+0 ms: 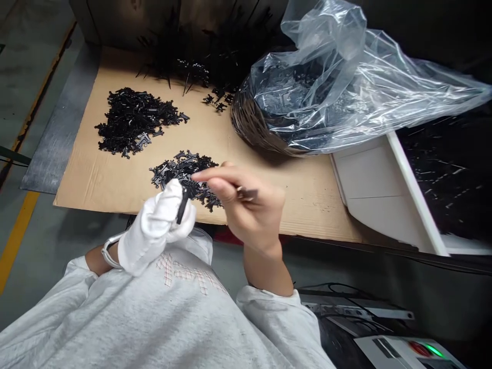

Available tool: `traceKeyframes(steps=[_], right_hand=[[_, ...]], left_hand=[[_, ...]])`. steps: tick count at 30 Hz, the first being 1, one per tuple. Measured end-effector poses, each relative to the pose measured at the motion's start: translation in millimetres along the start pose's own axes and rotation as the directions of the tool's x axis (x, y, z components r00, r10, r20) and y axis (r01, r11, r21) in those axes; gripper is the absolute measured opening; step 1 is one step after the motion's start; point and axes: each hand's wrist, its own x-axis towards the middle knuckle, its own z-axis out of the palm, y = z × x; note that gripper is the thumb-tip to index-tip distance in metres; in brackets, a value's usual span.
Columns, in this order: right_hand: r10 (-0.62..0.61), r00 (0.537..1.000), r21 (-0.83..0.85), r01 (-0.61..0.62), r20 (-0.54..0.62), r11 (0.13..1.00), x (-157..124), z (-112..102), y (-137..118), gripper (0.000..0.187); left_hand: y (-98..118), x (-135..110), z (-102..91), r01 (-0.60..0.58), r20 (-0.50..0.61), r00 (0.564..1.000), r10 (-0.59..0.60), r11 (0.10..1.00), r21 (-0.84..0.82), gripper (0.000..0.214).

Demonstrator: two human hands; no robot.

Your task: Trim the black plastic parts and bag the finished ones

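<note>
a slim black plastic piece [183, 206] sits slightly tilted in the gloved left hand [157, 226], its white cotton fingers bunched tight around the lower part and leaving the top end free. the bare right hand [248, 205] is just beside it, forefinger stretched toward the piece and the other fingers curled. a small grey bit [246, 193] shows at those fingers, but blur hides whether they pinch it. both hands are over the near edge of the cardboard sheet [249, 164]. on that sheet, a small heap of black plastic parts [183, 174] lies directly beyond the hands, a larger heap [132, 120] lies to its left, and a clear plastic bag [326, 97] of black parts rests at the far right.
</note>
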Motion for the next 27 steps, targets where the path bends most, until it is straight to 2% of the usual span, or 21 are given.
traceKeyframes(steps=[3, 8, 12, 15, 20, 25, 27], right_hand=[[0.115, 0.993, 0.010, -0.114, -0.024, 0.993, -1.8, -2.6, 0.1, 0.013], [0.196, 0.970, 0.101, -0.211, 0.145, 0.972, -2.1, 0.4, -2.9, 0.017], [0.257, 0.947, 0.140, -0.286, 0.192, 0.948, 1.3, 1.9, -1.8, 0.024], [0.291, 0.930, 0.211, -0.338, 0.224, 0.917, 2.4, 3.2, -0.5, 0.025], [0.310, 0.919, 0.228, -0.365, 0.243, 0.903, 0.8, 5.4, -1.1, 0.023], [0.333, 0.915, 0.220, -0.382, 0.229, 0.898, 0.7, 5.3, -4.3, 0.027], [0.345, 0.912, 0.233, -0.393, 0.221, 0.889, 0.8, 5.1, -4.7, 0.031]], left_hand=[[3.6, 0.8, -1.8, 0.055, 0.128, 0.991, -0.045, 0.996, -0.077, 0.060], [-8.5, 6.8, -12.2, 0.166, 0.304, 0.946, -0.111, 0.973, -0.161, 0.061], [-10.8, 10.6, -15.7, 0.294, 0.396, 0.897, -0.194, 0.933, -0.208, 0.057], [-4.3, 10.6, -13.5, 0.335, 0.428, 0.879, -0.211, 0.911, -0.240, 0.055], [3.6, 9.7, -9.9, 0.338, 0.394, 0.895, -0.207, 0.892, -0.299, 0.052], [5.9, 11.3, -9.3, 0.404, 0.500, 0.840, -0.210, 0.857, -0.320, 0.053], [5.0, 11.8, -10.5, 0.342, 0.454, 0.867, -0.206, 0.908, -0.241, 0.052]])
